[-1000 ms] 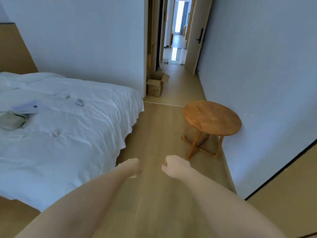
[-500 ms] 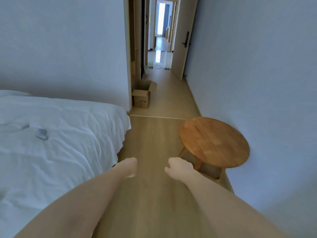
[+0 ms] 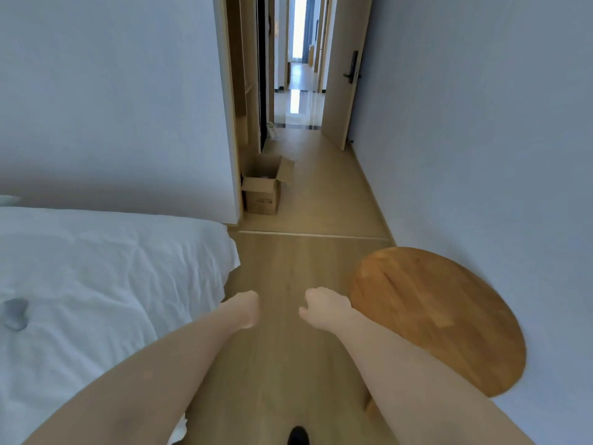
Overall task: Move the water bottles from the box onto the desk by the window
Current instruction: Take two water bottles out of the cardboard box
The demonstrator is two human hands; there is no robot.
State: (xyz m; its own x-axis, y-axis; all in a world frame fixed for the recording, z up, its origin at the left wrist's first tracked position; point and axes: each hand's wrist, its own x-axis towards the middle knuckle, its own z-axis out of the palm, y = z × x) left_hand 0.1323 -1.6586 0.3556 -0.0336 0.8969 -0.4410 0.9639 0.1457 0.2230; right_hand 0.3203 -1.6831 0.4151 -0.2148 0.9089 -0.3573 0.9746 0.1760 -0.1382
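Observation:
An open cardboard box (image 3: 261, 195) stands on the floor ahead, against the wall corner at the start of the passage. Its flaps are up, and only a dim grey shape shows inside; no water bottle can be made out. The desk by the window is out of view. My left hand (image 3: 245, 308) and my right hand (image 3: 322, 308) are stretched out in front of me over the wooden floor, side by side. Each has its fingers curled under and holds nothing. Both are far short of the box.
A white bed (image 3: 112, 268) fills the left side, with a small grey item (image 3: 14, 313) on it. A round wooden side table (image 3: 439, 316) stands against the right wall. Between them runs a strip of floor toward an open door (image 3: 340, 75) and a corridor.
The view has moved forward along the floor. The box, the side table and the bed's corner appear nearer and larger. Both hands stay curled and held out in front.

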